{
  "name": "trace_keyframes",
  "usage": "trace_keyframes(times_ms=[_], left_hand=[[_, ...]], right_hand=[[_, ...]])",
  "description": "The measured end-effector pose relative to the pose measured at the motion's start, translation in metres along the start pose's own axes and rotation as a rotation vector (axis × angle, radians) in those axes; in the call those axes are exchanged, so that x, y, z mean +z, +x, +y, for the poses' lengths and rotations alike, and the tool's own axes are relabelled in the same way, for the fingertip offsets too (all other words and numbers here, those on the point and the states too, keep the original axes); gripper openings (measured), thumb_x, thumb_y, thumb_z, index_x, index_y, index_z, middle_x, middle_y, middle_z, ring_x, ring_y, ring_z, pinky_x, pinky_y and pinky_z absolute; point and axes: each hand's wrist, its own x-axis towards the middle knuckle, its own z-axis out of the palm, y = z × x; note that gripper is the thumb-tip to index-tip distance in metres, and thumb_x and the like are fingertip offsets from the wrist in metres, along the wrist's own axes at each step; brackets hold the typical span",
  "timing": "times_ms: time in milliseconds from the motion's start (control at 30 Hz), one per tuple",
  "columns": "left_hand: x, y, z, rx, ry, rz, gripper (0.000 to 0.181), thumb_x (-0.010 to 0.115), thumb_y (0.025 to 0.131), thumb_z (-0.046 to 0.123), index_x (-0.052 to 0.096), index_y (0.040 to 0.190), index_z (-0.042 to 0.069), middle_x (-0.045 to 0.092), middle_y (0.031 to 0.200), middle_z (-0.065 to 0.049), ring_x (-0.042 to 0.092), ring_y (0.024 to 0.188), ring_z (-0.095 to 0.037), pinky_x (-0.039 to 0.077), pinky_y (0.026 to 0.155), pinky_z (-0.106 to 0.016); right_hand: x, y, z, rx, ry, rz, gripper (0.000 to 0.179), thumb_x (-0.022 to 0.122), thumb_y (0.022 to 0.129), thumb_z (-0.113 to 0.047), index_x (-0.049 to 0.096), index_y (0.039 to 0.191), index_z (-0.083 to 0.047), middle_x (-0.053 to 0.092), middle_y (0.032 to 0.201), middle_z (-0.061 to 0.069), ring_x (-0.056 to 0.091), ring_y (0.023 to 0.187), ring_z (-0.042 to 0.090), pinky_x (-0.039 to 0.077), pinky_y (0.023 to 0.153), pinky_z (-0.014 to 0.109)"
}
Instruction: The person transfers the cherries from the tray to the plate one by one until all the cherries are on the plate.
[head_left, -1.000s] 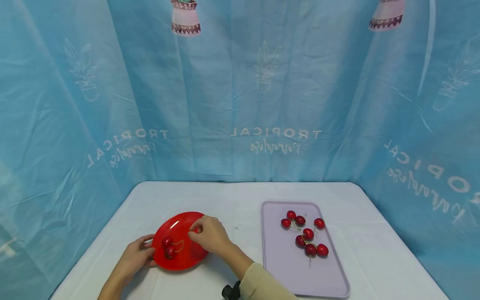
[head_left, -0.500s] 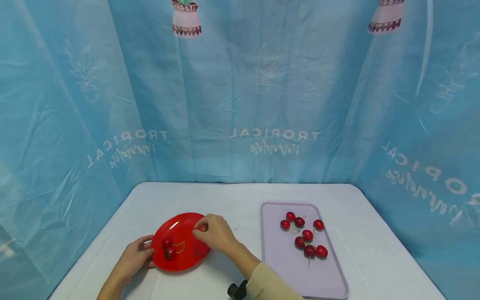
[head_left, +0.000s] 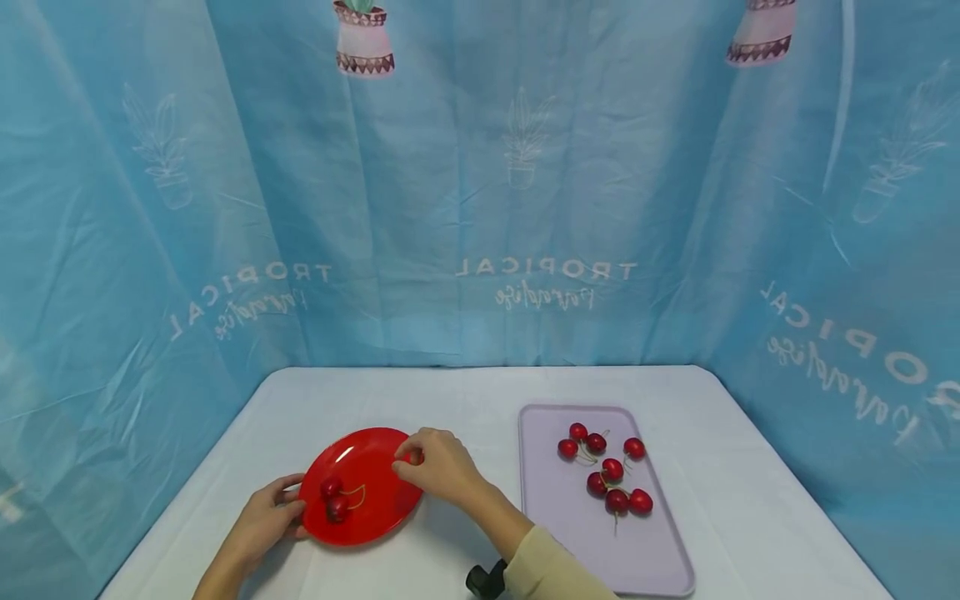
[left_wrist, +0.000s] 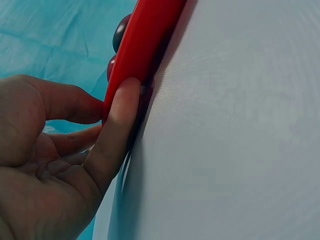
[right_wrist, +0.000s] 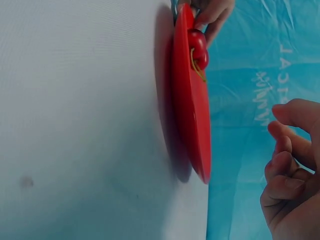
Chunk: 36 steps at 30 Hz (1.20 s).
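Red plate [head_left: 379, 497], left of the tray [head_left: 577, 542], carries two cherries [head_left: 337, 508]; left hand [head_left: 262, 518] pinches its rim, right hand [head_left: 439, 467] hovers, fingers narrow, seemingly empty; a steady, level grip should prevent rolling.

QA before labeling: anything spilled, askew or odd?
Yes: the lettering on the blue backdrop reads mirrored, perhaps hung back to front, and the white tabletop has a faint dark mark. Cherries lie on plate and tray; no spill visible.
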Motion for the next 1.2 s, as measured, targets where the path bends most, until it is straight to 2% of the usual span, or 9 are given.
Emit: trace_keyframes(times_ms=[267, 500, 733, 967, 1200], left_hand=[[-0.002, -0.001, -0.004, 0.008, -0.001, -0.011, 0.055, 0.055, 0.088, 0.0, 0.035, 0.138, -0.01, 0.051, 0.119, -0.034, 0.064, 0.08, -0.023, 0.058, 0.07, -0.037], [-0.002, -0.002, -0.004, -0.006, 0.015, 0.001, 0.055, 0.054, 0.087, -0.001, 0.035, 0.138, -0.009, 0.052, 0.118, -0.033, 0.064, 0.08, -0.023, 0.058, 0.07, -0.036], [-0.001, 0.001, -0.003, 0.016, -0.004, -0.004, 0.055, 0.055, 0.087, 0.0, 0.035, 0.138, -0.009, 0.052, 0.119, -0.033, 0.065, 0.078, -0.023, 0.058, 0.069, -0.036], [-0.001, 0.0, -0.001, 0.006, -0.006, -0.007, 0.055, 0.053, 0.087, -0.001, 0.034, 0.139, -0.008, 0.052, 0.119, -0.033, 0.065, 0.077, -0.023, 0.058, 0.069, -0.036], [-0.001, 0.001, -0.003, 0.01, -0.004, -0.012, 0.056, 0.053, 0.087, 0.0, 0.033, 0.139, -0.009, 0.05, 0.12, -0.033, 0.064, 0.078, -0.023, 0.058, 0.069, -0.036]], right_hand=[[-0.014, -0.006, 0.002, 0.024, 0.016, 0.01, 0.011, 0.071, 0.083, -0.023, 0.074, 0.093, -0.019, 0.054, 0.074, -0.012, 0.052, 0.066, 0.008, 0.049, 0.049, 0.021], [-0.024, -0.009, 0.009, 0.045, 0.009, 0.007, 0.016, 0.07, 0.084, -0.024, 0.075, 0.098, -0.017, 0.054, 0.074, -0.012, 0.052, 0.068, 0.01, 0.049, 0.048, 0.023], [-0.037, -0.013, 0.013, 0.018, -0.024, 0.011, 0.012, 0.069, 0.086, -0.025, 0.075, 0.094, -0.02, 0.054, 0.073, -0.013, 0.051, 0.067, 0.009, 0.047, 0.048, 0.023], [-0.046, -0.016, 0.02, 0.008, -0.059, 0.002, 0.011, 0.07, 0.086, -0.027, 0.074, 0.094, -0.021, 0.054, 0.074, -0.013, 0.05, 0.066, 0.008, 0.046, 0.049, 0.023], [-0.057, -0.015, 0.024, 0.0, -0.046, 0.017, 0.01, 0.069, 0.087, -0.029, 0.074, 0.092, -0.022, 0.055, 0.074, -0.011, 0.051, 0.066, 0.01, 0.046, 0.05, 0.024]])
